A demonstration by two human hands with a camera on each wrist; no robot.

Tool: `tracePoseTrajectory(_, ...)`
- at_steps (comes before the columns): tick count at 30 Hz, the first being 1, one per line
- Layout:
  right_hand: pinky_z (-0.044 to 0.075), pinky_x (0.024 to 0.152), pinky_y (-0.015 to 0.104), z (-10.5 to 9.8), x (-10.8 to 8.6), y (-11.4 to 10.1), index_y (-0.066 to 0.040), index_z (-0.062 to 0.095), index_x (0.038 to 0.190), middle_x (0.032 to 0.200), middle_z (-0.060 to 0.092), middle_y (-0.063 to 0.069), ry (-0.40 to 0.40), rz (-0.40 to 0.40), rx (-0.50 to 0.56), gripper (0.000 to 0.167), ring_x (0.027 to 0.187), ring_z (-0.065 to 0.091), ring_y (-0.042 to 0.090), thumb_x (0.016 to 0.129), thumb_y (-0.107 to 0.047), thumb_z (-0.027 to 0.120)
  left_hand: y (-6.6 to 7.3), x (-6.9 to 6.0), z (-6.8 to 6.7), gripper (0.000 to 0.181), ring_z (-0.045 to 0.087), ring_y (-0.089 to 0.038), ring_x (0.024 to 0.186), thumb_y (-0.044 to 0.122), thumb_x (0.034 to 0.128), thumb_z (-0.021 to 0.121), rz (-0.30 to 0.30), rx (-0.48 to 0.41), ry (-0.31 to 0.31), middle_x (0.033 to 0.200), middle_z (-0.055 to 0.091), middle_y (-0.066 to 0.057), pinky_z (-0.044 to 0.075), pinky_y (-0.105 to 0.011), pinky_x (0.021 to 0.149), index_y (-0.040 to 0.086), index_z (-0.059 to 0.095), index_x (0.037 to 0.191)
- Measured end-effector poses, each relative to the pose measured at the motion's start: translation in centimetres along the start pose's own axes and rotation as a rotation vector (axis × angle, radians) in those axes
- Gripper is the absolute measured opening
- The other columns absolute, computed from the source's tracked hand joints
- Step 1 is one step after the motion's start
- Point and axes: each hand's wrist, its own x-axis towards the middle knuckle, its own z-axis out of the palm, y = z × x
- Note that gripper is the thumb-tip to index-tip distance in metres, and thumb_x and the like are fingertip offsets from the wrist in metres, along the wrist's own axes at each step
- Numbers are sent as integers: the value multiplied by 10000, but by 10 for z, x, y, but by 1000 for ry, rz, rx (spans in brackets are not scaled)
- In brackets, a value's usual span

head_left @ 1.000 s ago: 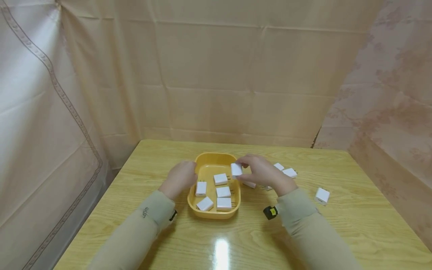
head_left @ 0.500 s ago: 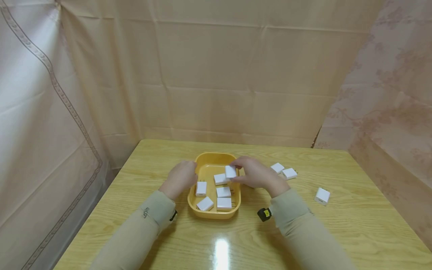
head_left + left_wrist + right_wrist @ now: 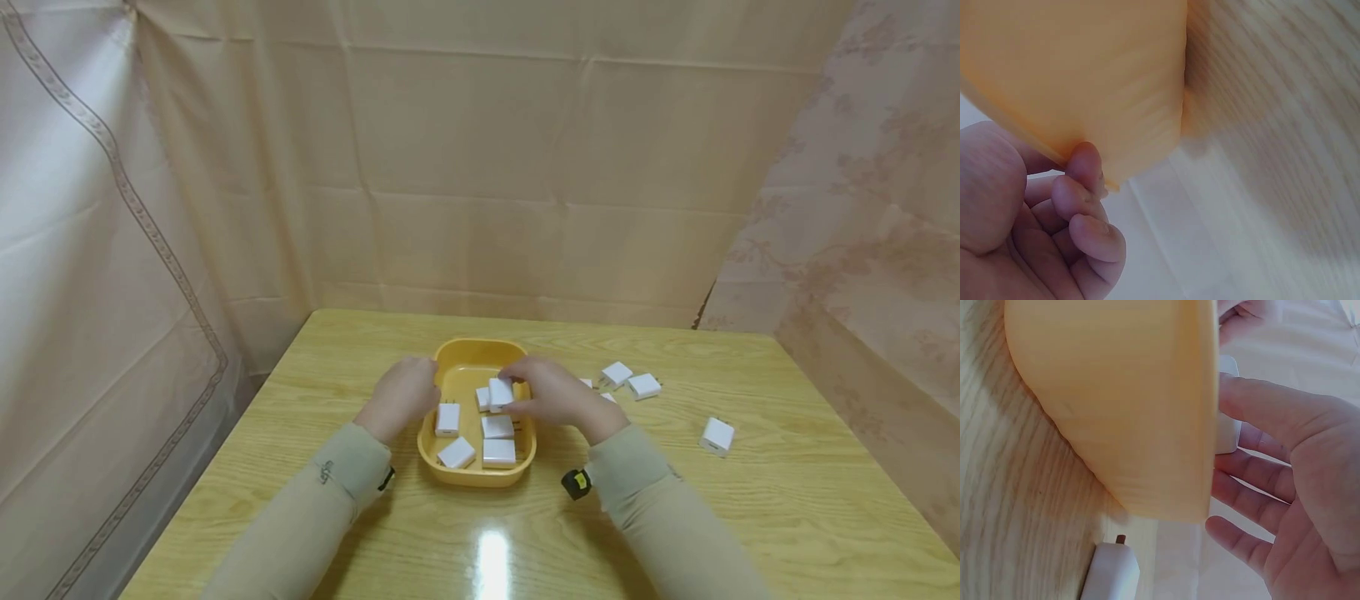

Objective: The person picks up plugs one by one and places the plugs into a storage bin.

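A yellow plastic tub (image 3: 480,479) stands on the table with several white plug chargers in it, such as the charger (image 3: 456,454) at its near left. My left hand (image 3: 402,396) pinches the tub's left rim; in the left wrist view its fingers (image 3: 1085,165) curl over the edge. Over the tub's right side, my right hand (image 3: 555,390) holds a white charger (image 3: 500,393) between thumb and fingers, above another charger (image 3: 482,400). In the right wrist view the tub wall (image 3: 1116,412) hides part of the held charger (image 3: 1229,434).
Right of the tub, several more chargers lie on the wooden table (image 3: 750,517), among them a charger (image 3: 643,385) and a lone charger (image 3: 717,437) further right. Part of that group is behind my right hand. A beige curtain (image 3: 465,167) hangs behind the table.
My right hand has moved left and slightly nearer, carrying the charger from the tub's right rim to over its inside. My left hand has stayed on the rim.
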Motion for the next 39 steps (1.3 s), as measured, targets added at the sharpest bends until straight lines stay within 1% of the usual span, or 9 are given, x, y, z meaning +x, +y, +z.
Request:
tracePoseTrajectory(4, 493, 971, 425, 4, 2, -3, -53, 694, 1221, 1143, 692, 29, -6, -10, -10, 418, 1094, 638, 268, 873, -247, 822, 0, 1, 0, 285, 585, -209, 684, 25, 916, 608, 1, -1, 0, 932, 642, -112, 485, -296, 563, -44, 685, 1181)
tracePoseTrajectory(11, 484, 996, 426, 8, 3, -7, -56, 691, 1249, 1187, 691, 39, -24, 4, -40, 457, 1131, 630, 261, 867, -265, 830, -1, 0, 1, 188, 576, -211, 661, 3, 901, 602, 10, -7, 7, 827, 605, -87, 480, -300, 551, -35, 693, 1061)
tracePoseTrajectory(20, 473, 1000, 439, 8, 2, -8, -60, 700, 1244, 1201, 684, 62, -39, 1, -56, 450, 1122, 623, 270, 869, -275, 825, -1, 0, 2, 168, 566, -208, 649, -4, 891, 603, 22, 1, 24, 806, 596, -81, 475, -298, 545, -32, 696, 1029)
tracePoseTrajectory(27, 465, 1019, 450, 6, 1, -8, -51, 691, 1274, 1244, 664, 84, -63, 26, -24, 466, 1152, 609, 270, 889, -287, 805, -1, 1, 2, 154, 568, -210, 643, -2, 896, 599, 14, 3, 19, 792, 599, -83, 472, -298, 544, -25, 697, 1014)
tracePoseTrajectory(34, 458, 1035, 423, 6, 1, -6, -64, 697, 1271, 1248, 664, 56, -54, 33, -34, 460, 1162, 600, 228, 889, -297, 804, -1, 0, 2, 134, 562, -206, 630, 2, 897, 602, 15, 4, 16, 773, 596, -85, 466, -293, 533, -22, 694, 992)
tracePoseTrajectory(39, 460, 1035, 436, 4, 0, -6, -46, 690, 1274, 1251, 661, 66, -47, 27, -33, 444, 1173, 599, 245, 905, -275, 784, 0, 0, 1, 115, 556, -199, 618, 3, 896, 604, 17, 5, 16, 756, 593, -81, 459, -291, 524, -15, 691, 971)
